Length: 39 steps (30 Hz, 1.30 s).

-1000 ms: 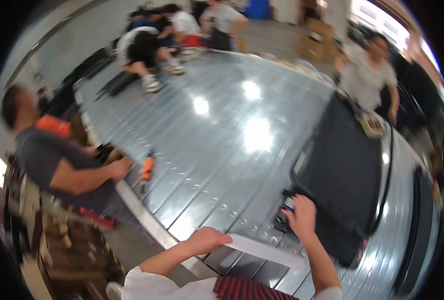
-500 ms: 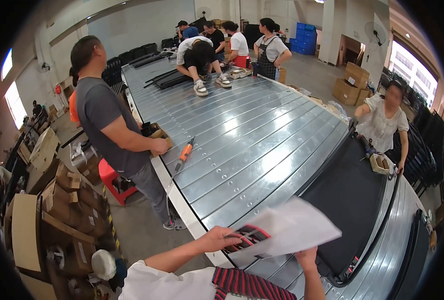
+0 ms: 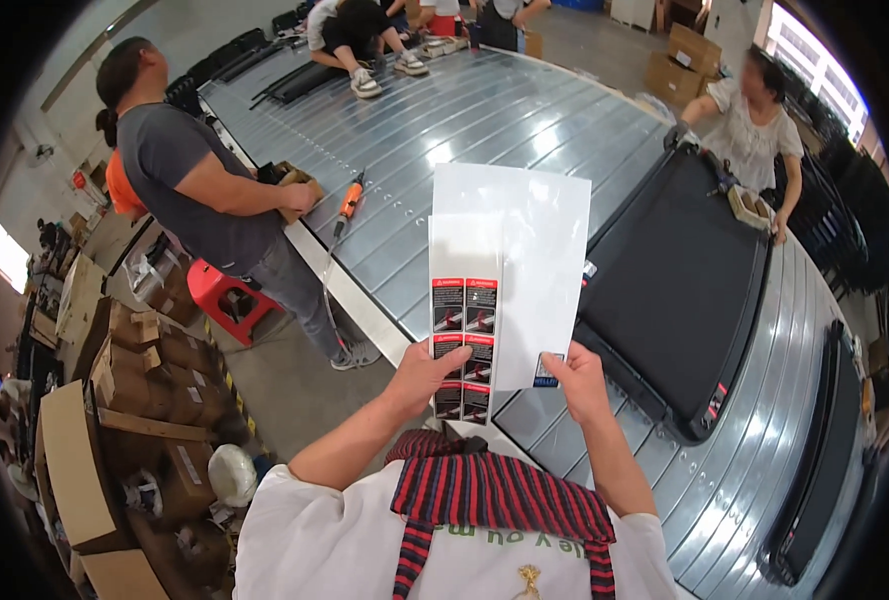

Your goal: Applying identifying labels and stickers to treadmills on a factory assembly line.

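The left hand [image 3: 427, 376] was closed on a sheet of warning labels [image 3: 465, 308], its thumb laid flat across the red, black and white printing and its other fingers mostly hidden behind. The grip sat at the sheet's left edge, below mid-height, so most of the sheet rose above the thumb and a shorter part hung below it. The right hand [image 3: 579, 384] pinched a larger white sheet [image 3: 545, 260] near its lower right corner; the thumb pressed on the front, just beside a small dark blue label [image 3: 547, 379], and nearly all of this sheet stood above the grip. The label sheet overlapped the left part of the white one, on the side facing the wearer.

Both sheets were held up, tilted, over the near edge of the metal worktop [image 3: 525, 125]. Toward the worktop's right edge lay a flat black panel [image 3: 685, 280], its near end just beyond the right hand, with a long black piece [image 3: 823, 450] farther right. An orange power tool [image 3: 351, 200] lay by the left edge, near a person in a dark grey shirt [image 3: 170, 150].
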Each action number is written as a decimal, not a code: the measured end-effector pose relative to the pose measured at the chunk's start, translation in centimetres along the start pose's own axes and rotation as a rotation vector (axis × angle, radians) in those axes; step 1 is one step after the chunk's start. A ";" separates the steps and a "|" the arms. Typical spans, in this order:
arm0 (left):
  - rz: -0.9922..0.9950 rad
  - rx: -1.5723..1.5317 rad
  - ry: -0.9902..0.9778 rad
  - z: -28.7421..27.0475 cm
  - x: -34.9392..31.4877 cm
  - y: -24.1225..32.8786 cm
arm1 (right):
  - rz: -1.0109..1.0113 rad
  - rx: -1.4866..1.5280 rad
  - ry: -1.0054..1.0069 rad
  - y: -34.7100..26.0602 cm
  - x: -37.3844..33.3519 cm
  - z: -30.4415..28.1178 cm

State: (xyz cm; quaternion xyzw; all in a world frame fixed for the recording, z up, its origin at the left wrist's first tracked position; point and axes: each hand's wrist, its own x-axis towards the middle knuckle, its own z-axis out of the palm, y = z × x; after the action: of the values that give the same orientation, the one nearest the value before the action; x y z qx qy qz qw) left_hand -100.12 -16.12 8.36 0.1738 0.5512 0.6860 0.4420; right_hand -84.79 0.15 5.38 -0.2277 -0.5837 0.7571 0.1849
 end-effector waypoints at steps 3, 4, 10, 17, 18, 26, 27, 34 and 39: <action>-0.065 0.036 -0.111 -1.0 0.1 0.8 | -0.100 -0.017 0.042 -0.5 -0.6 0.6; -0.075 0.062 -0.163 -1.4 0.2 1.3 | -0.104 -0.019 0.048 -0.5 -0.9 0.6; -0.033 -0.040 -0.113 -3.4 3.8 1.0 | -0.157 -0.228 0.122 -0.4 0.5 2.6; 0.067 0.083 -0.137 -4.8 6.7 2.3 | -0.431 -0.161 0.354 -1.8 4.9 7.2; 0.058 0.087 -0.163 -4.9 7.2 2.0 | -0.381 -0.175 0.295 -1.7 5.6 8.4; -0.028 0.037 -0.480 -5.2 10.3 0.0 | -0.339 -0.170 0.369 -1.4 8.7 10.5; 0.011 -0.015 -0.522 -4.7 10.4 0.7 | -0.355 -0.234 0.403 -1.6 8.5 10.3; -0.101 -0.138 -0.592 -4.5 13.1 1.7 | -0.364 -0.443 0.555 -4.3 9.2 10.8; -0.091 -0.165 -0.636 -3.4 12.1 3.1 | -0.475 -0.405 0.604 -3.6 11.0 8.8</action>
State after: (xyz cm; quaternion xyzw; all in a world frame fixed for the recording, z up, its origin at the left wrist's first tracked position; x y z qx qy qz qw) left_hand -110.55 -8.55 7.05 0.3180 0.3352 0.6193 0.6348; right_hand -98.77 -0.01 9.35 -0.3302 -0.6764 0.4632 0.4679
